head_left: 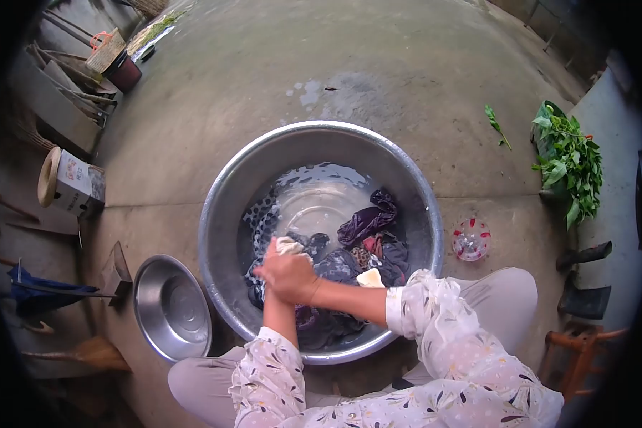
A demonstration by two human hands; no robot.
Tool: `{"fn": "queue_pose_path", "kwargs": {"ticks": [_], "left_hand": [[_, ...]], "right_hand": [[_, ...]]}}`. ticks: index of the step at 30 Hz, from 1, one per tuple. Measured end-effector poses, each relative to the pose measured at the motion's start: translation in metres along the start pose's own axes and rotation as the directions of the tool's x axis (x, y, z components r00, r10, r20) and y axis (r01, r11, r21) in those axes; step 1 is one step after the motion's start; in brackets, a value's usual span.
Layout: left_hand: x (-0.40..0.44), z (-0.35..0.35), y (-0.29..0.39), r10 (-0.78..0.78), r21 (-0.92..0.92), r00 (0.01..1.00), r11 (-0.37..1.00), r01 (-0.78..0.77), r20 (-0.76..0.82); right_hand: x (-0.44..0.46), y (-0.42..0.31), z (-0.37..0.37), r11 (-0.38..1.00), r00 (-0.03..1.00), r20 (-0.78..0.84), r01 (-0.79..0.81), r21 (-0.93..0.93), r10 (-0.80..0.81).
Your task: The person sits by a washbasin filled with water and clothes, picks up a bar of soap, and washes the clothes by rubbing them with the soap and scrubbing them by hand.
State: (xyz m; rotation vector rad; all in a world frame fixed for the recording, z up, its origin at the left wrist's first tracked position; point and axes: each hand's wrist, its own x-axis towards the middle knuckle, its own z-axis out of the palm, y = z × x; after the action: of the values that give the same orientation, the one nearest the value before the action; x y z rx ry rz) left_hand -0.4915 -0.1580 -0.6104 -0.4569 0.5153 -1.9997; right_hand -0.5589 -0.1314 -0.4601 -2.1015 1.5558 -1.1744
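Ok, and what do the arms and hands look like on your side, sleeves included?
The left sleeve and right sleeve are whitish and loose, scattered with dark petal-like marks and small yellowish ones. Both are bunched up the forearms; the right ends in a plain pale cuff. The right hand wears no glove. No cables show.

The 2 hands meet, crossed at close quarters. Right forearm [351,300]: bare, slanting in from 4 o'clock toward 10 o'clock. Right hand [291,277]: uppermost, back turned upward, fingers curled inward. Left forearm [280,315]: bare, rising from 6 o'clock toward 12 o'clock, its wrist end passing beneath the right hand. Left hand [270,250]: largely hidden, a small part visible at the right hand's 11 o'clock side; finger pose unclear.
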Motion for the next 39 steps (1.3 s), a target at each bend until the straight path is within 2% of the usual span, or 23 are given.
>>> {"fn": "queue_pose_path", "kwargs": {"ticks": [1, 3, 4, 6, 7, 9, 10, 12, 14, 15, 17, 19, 22, 23, 24, 26, 27, 30, 32, 34, 35, 38, 39], "left_hand": [[0.003, 0.038, -0.039, 0.059, 0.174, 0.994, 0.982, -0.074, 0.09], [0.012, 0.058, -0.06, 0.195, 0.556, 0.98, 0.82, -0.137, -0.046], [0.02, 0.055, -0.059, 0.323, 0.731, 0.913, 0.681, -0.042, -0.248], [0.024, 0.045, -0.06, 0.637, 0.872, 0.597, 0.382, 0.307, -0.488], [0.028, 0.039, -0.063, 0.652, 0.882, 0.595, 0.325, 0.341, -0.47], [0.03, 0.031, -0.051, 0.649, 0.886, 0.616, 0.418, 0.202, -0.447], [0.031, 0.026, -0.044, 0.648, 0.876, 0.624, 0.464, 0.132, -0.437], [0.024, 0.027, -0.015, 0.466, 0.78, 0.785, 0.625, 0.035, -0.408], [0.021, 0.031, -0.011, 0.357, 0.741, 0.839, 0.667, 0.079, -0.411], [0.024, 0.025, -0.016, 0.419, 0.78, 0.789, 0.614, 0.119, -0.45], [0.037, 0.022, -0.037, 0.566, 0.862, 0.66, 0.421, 0.282, -0.493], [0.05, 0.027, -0.047, 0.622, 0.798, 0.569, 0.158, 0.582, -0.538], [0.066, 0.027, -0.029, 0.51, 0.823, 0.652, 0.427, 0.375, -0.561], [0.063, 0.024, -0.007, 0.396, 0.807, 0.747, 0.502, 0.31, -0.533], [0.06, 0.026, 0.004, 0.453, 0.804, 0.683, 0.477, 0.357, -0.572], [0.052, 0.026, 0.023, 0.56, 0.78, 0.543, 0.429, 0.456, -0.626], [0.044, 0.009, 0.043, 0.531, 0.773, 0.562, 0.428, 0.468, -0.634], [0.045, -0.002, 0.026, 0.641, 0.821, 0.535, 0.3, 0.486, -0.55], [0.048, -0.027, 0.04, 0.665, 0.822, 0.521, 0.27, 0.502, -0.536], [0.042, -0.048, 0.064, 0.652, 0.812, 0.536, 0.225, 0.539, -0.537], [0.044, -0.038, 0.06, 0.76, 0.792, 0.396, 0.245, 0.559, -0.515], [0.028, -0.054, 0.082, 0.906, 0.822, 0.295, 0.092, 0.562, -0.303], [0.023, -0.064, 0.092, 0.885, 0.851, 0.371, 0.05, 0.523, -0.28]], "right_hand": [[-0.003, -0.006, 0.002, 0.999, 1.0, -0.005, 0.014, 0.034, -0.014], [0.007, 0.016, 0.008, 0.997, 0.995, -0.068, -0.076, -0.022, 0.074], [0.016, 0.043, 0.011, 0.988, 0.99, -0.074, -0.125, -0.087, 0.118], [0.018, 0.095, 0.013, 0.946, 0.97, -0.086, -0.242, -0.218, 0.228], [0.017, 0.093, 0.012, 0.943, 0.968, -0.1, -0.245, -0.225, 0.228], [0.014, 0.089, 0.008, 0.937, 0.968, -0.123, -0.243, -0.25, 0.218], [0.01, 0.07, 0.005, 0.97, 0.982, -0.099, -0.178, -0.166, 0.164], [0.007, 0.019, 0.006, 0.998, 0.996, -0.064, -0.053, 0.02, 0.055], [0.011, 0.029, 0.016, 0.988, 0.988, 0.077, -0.129, -0.083, 0.135], [0.013, 0.036, 0.022, 0.978, 0.974, 0.142, -0.16, -0.133, 0.179], [0.023, 0.095, 0.028, 0.902, 0.933, 0.105, -0.297, -0.312, 0.343], [0.035, 0.144, 0.013, 0.812, 0.816, -0.053, -0.579, -0.074, 0.576], [0.031, 0.203, 0.008, 0.78, 0.785, -0.037, -0.618, -0.099, 0.618], [0.029, 0.231, 0.007, 0.741, 0.745, -0.03, -0.666, -0.088, 0.666], [0.025, 0.25, 0.008, 0.699, 0.702, -0.021, -0.711, -0.076, 0.712], [0.012, 0.272, 0.007, 0.655, 0.681, -0.122, -0.729, -0.198, 0.722], [0.006, 0.28, 0.008, 0.621, 0.668, -0.181, -0.741, -0.256, 0.722], [-0.01, 0.251, 0.046, 0.775, 0.784, 0.007, -0.613, -0.15, 0.621], [-0.017, 0.245, 0.082, 0.857, 0.823, 0.265, -0.515, -0.027, 0.503], [-0.017, 0.245, 0.073, 0.888, 0.759, 0.488, -0.452, -0.082, 0.431], [-0.014, 0.243, 0.059, 0.904, 0.707, 0.588, -0.415, -0.105, 0.393], [-0.006, 0.25, 0.017, 0.658, 0.556, 0.362, -0.695, -0.29, 0.748], [-0.008, 0.254, 0.023, 0.657, 0.617, 0.231, -0.727, -0.197, 0.752]]}}
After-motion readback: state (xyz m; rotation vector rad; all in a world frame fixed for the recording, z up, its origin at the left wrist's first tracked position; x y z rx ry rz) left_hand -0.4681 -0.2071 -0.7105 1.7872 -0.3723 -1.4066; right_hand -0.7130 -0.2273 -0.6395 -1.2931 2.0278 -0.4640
